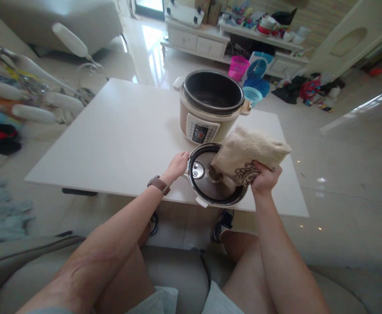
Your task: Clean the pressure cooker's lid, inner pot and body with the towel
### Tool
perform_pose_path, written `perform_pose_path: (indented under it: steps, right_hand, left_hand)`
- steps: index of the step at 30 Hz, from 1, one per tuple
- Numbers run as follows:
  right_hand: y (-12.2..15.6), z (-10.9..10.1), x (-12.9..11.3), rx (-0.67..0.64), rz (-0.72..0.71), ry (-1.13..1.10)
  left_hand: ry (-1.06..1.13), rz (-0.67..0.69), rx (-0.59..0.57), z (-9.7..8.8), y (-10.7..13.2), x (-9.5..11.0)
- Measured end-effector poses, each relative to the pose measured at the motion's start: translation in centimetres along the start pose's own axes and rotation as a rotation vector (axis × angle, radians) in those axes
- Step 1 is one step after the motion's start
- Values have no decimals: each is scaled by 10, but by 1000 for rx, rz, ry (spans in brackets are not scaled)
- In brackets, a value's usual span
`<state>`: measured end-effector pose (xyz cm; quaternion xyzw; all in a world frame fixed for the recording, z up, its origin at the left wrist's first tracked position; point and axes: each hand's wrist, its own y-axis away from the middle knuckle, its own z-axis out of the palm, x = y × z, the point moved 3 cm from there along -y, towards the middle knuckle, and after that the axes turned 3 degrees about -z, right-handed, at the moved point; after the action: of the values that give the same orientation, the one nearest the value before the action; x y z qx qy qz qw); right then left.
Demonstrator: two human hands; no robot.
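Observation:
A beige electric cooker (207, 117) stands open on the white table (112, 144), its dark inner pot showing. Its round lid (207, 183) lies inside-up at the table's near edge, just in front of the cooker. My left hand (177, 165), a brown watch on its wrist, grips the lid's left rim with curled fingers. My right hand (264, 179) is closed on a folded cream towel (249, 152) with a brown pattern. The towel rests over the right part of the lid's metal inside.
Pink and blue plastic baskets (252, 72) sit on the floor beyond the table, near a low white cabinet (197, 39). A white rack with clothes (24, 96) stands to the left. My knees and feet are under the table's near edge.

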<state>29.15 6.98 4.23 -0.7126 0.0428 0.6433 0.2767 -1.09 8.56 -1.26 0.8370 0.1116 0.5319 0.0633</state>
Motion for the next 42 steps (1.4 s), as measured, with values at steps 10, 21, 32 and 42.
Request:
perform_pose_path:
  steps: [10, 21, 32, 42]
  right_hand:
    - [27, 34, -16, -711, -141, 920]
    - [40, 43, -13, -910, 44, 920]
    - [82, 78, 15, -486, 446, 454]
    - [46, 65, 37, 107, 338, -4]
  left_hand:
    - [114, -11, -40, 5, -1, -3]
    - [128, -12, -46, 5, -1, -3]
    - [135, -32, -23, 9, -3, -9]
    - [83, -21, -22, 5, 1, -2]
